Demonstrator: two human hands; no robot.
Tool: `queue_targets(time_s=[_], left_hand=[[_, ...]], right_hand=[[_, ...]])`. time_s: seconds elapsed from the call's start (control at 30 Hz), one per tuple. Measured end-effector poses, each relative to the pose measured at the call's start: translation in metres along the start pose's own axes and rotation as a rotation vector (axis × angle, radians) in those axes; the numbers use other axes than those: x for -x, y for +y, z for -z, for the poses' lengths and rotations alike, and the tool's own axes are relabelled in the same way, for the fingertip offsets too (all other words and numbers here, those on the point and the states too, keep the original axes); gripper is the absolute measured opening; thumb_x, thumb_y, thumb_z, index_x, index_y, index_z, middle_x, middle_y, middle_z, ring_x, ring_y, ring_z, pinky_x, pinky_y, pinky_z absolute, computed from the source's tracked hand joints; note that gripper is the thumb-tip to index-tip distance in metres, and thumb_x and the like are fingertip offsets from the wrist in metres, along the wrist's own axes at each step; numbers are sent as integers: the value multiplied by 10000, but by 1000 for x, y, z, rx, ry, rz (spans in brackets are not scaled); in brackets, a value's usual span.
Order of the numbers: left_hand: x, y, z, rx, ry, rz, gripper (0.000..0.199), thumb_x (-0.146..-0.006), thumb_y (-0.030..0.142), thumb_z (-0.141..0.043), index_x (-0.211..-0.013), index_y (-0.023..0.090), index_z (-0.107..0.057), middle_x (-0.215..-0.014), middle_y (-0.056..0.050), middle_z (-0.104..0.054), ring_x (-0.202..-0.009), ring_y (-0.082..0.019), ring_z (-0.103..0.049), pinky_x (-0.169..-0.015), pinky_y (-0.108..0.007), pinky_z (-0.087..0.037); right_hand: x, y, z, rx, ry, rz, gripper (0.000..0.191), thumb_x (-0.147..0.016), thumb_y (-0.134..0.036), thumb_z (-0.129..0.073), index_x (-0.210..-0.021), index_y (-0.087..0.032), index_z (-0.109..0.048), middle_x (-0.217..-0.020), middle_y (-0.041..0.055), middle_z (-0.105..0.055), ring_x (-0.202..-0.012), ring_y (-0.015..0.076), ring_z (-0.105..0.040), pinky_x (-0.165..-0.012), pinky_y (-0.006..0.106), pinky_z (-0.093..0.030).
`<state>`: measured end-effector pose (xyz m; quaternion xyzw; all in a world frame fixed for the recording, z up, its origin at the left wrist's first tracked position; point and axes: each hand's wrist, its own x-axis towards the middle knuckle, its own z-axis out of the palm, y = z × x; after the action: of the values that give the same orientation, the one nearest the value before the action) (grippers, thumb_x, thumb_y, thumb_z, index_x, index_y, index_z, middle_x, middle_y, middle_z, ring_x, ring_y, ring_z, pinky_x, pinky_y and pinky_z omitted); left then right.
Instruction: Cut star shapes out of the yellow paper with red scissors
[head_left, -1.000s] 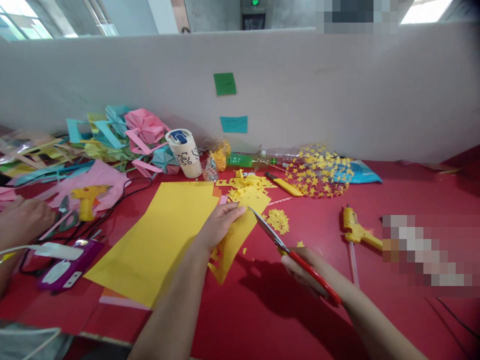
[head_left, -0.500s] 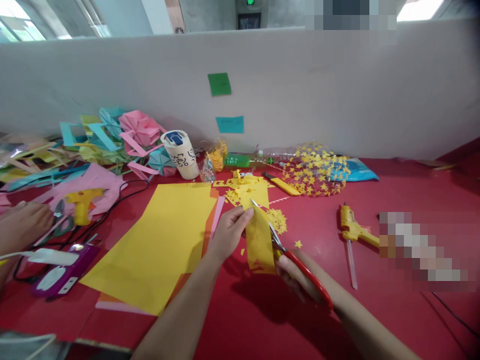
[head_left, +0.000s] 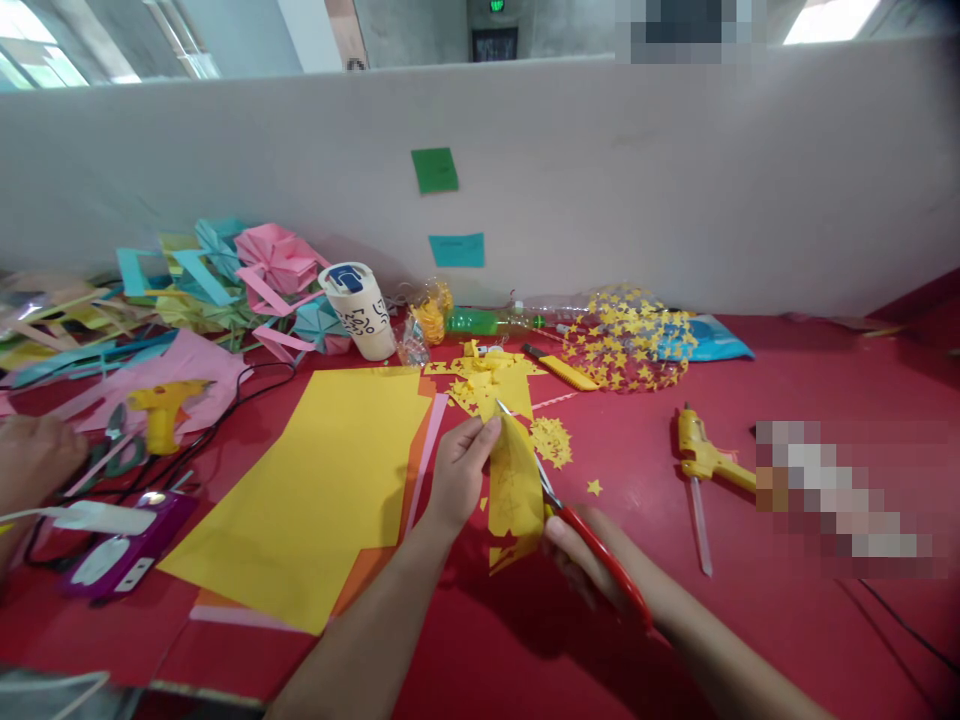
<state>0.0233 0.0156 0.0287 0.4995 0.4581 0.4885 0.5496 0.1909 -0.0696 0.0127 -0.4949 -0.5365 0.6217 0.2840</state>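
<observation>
My left hand pinches the upper left edge of a narrow strip of yellow paper, which has faint star outlines and a cut-out lower end. Red-handled scissors are in my right hand, their blades spread around the strip's right side, one tip showing past its top edge. Just beyond the strip lie a pile of small yellow paper stars and yellow paper scraps. A single yellow star rests on the red table right of the scissors.
Large yellow sheets lie at left over orange and pink ones. A glue gun stands at right, another at left near a purple power strip. A cup, utility knife and star-covered balloon sit farther back. Another person's hand is at far left.
The yellow strip has tilted a little, its lower end now hanging further down with more cut-out edge showing. Both hands keep their hold. The other person's hand has shifted left.
</observation>
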Motion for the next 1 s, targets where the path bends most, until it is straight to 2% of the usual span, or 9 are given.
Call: queue_targets(time_s=[0.2,0.37,0.73,1.0], left_hand=[[2,-7,-2,47,-8,-11,392,-837,495,-599,-609,190,-511,-526,41,-397,-521,-112,-356,-514,-252,-268],[3,-6,-5,32,21,0,401,-821,519,-606,-610,191,-514,-527,32,-417,-537,-122,-387,-512,-251,-289],[4,-4,-5,-56,32,-85,489,-843,501,-575,-565,197,-312,-567,43,-286,-539,-107,-273,-513,-263,-236],[5,-4,-4,-19,16,-73,464,-858,472,-576,-566,189,-353,-558,45,-330,-530,-98,-303,-511,-249,-274]], right_hand=[[1,-3,-1,37,6,18,557,-895,-704,-415,-664,-198,-445,-451,-71,-415,-360,74,-397,-368,191,-271],[0,-1,-4,20,21,-5,526,-912,-675,-407,-671,-208,-427,-427,-82,-402,-327,68,-372,-339,182,-248],[0,-8,-7,0,46,-83,529,-911,-657,-405,-626,-212,-411,-405,-84,-387,-300,62,-350,-318,175,-259],[0,-8,-8,30,72,-96,518,-907,-649,-416,-621,-218,-394,-420,-86,-384,-300,62,-366,-315,173,-275]])
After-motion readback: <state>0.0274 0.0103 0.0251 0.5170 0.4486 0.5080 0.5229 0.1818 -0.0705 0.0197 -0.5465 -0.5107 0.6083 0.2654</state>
